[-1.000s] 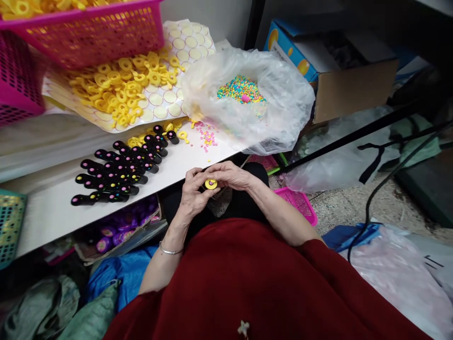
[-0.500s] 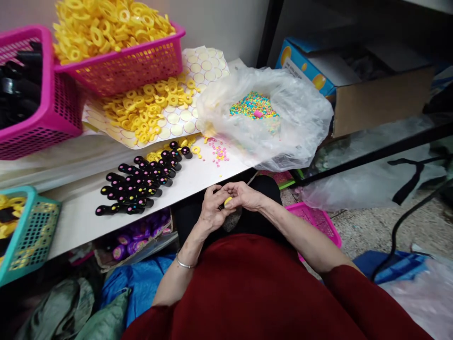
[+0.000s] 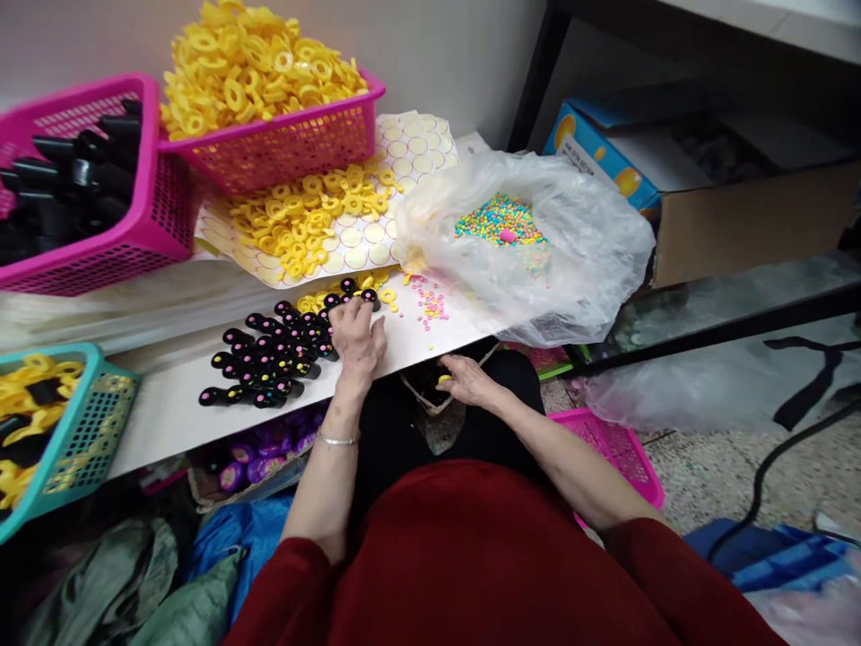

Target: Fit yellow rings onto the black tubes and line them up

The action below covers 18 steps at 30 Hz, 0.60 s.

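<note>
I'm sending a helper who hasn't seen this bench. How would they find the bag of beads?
On the white shelf, look right of the yellow rings spread on a sheet. The bag is clear crumpled plastic at the shelf's right end, the only thing holding tiny pastel beads.

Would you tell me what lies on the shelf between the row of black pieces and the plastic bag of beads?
In the head view, a few yellow rings and scattered loose beads lie between the black pieces and plastic bag.

Yellow rings (image 3: 316,211), pink baskets (image 3: 282,148), black pieces (image 3: 269,359) with seemingly multicoloured dots, pastel beads (image 3: 501,220), teal basket (image 3: 81,431)
</note>
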### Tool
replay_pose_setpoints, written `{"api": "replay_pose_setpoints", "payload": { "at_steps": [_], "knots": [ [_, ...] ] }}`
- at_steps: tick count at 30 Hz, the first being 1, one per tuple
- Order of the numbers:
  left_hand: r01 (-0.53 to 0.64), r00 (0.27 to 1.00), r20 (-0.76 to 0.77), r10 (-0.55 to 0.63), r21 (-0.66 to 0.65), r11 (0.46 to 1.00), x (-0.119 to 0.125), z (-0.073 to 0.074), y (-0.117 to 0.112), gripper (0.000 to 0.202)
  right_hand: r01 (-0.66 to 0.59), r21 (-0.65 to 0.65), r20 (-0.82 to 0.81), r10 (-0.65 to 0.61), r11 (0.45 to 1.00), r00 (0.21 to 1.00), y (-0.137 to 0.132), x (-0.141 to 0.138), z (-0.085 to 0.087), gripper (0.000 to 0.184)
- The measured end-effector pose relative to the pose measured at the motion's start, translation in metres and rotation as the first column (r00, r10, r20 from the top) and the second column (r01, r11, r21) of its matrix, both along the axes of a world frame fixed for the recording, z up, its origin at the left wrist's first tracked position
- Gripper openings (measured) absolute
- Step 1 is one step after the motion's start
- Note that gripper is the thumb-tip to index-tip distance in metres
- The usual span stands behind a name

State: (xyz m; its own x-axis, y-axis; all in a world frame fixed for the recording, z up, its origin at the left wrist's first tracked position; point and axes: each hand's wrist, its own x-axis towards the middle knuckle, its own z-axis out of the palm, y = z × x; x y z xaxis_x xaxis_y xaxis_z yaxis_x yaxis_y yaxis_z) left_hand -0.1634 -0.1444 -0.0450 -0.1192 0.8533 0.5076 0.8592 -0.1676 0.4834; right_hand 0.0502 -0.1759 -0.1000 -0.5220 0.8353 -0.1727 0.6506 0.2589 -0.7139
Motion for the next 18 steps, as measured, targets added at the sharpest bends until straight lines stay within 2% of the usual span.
{"api": "replay_pose_setpoints", "payload": {
  "at_steps": [2,4,9,11,14,16,18],
  "knots": [
    [-0.019,0.995,-0.103,0.011,-0.071,0.997,-0.004,0.006,0.018,0.021,-0.058,0.06,0.14,0.049,0.997,0.989,0.0,0.0,0.003,0.022],
    [0.01,0.989,-0.147,-0.03,-0.135,0.991,-0.006,0.008,0.031,0.025,-0.123,0.081,0.231,0.101,0.989,0.968,0.0,0.0,0.007,0.025],
    [0.057,0.972,-0.213,-0.097,-0.187,0.981,-0.005,0.013,0.038,0.017,-0.231,0.054,0.335,0.2,0.972,0.921,0.0,0.008,0.023,0.02],
    [0.06,0.967,-0.233,-0.107,-0.201,0.978,-0.005,0.018,0.032,0.012,-0.259,0.022,0.237,0.246,0.966,0.94,0.004,0.012,0.033,0.015],
    [0.078,0.962,-0.236,-0.138,-0.246,0.966,-0.005,0.026,0.018,0.006,-0.251,0.005,-0.092,0.25,0.968,0.964,0.021,0.009,0.05,0.017],
    [0.108,0.955,-0.236,-0.179,-0.286,0.952,-0.005,0.027,0.008,0.004,-0.134,0.072,-0.223,0.147,0.988,0.964,0.042,-0.004,0.059,0.02],
    [0.146,0.946,-0.23,-0.228,-0.327,0.934,-0.004,0.025,0.001,0.004,0.001,0.207,-0.165,0.034,0.978,0.986,0.067,-0.026,0.064,0.015]
  ]
}}
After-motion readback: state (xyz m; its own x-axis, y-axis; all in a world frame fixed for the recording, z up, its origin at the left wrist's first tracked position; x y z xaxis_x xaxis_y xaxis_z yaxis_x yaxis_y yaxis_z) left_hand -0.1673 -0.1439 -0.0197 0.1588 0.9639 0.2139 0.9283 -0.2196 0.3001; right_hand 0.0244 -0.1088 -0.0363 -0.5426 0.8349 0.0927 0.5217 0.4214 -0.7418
